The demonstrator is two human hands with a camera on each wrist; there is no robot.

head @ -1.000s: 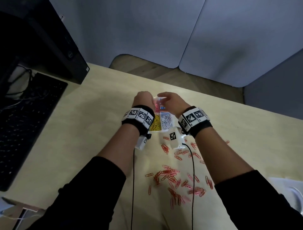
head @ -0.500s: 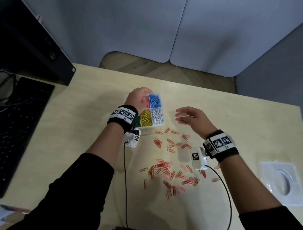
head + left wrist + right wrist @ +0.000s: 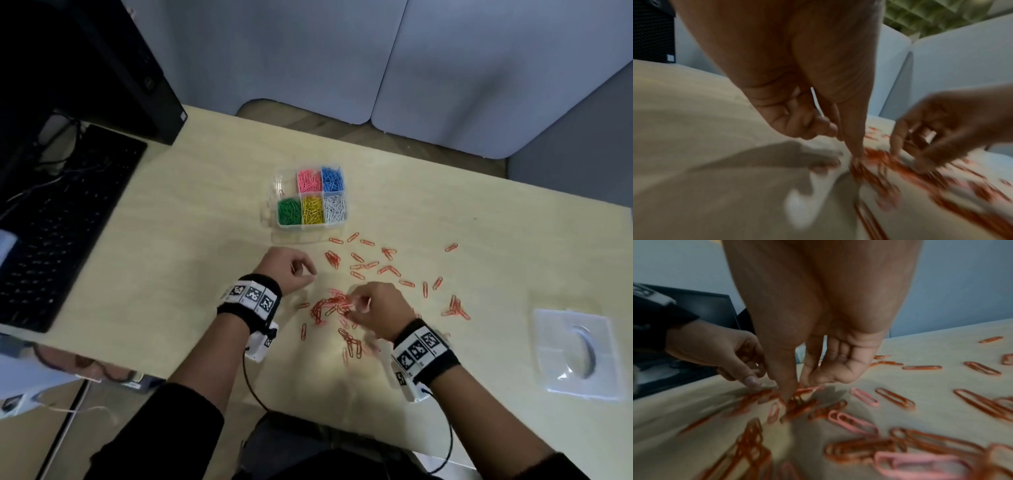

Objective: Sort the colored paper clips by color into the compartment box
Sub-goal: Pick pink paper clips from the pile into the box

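Compartment box (image 3: 310,224) has six cells, five filled with clips.

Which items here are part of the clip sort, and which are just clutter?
Job:
compartment box
loose clips
left hand
right hand

Lying about:
keyboard
computer tower
plastic packaging

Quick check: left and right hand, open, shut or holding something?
Left hand: fingers curled at the orange clip pile; a grip cannot be told.
Right hand: pinching into the pile; blur hides any held clip.
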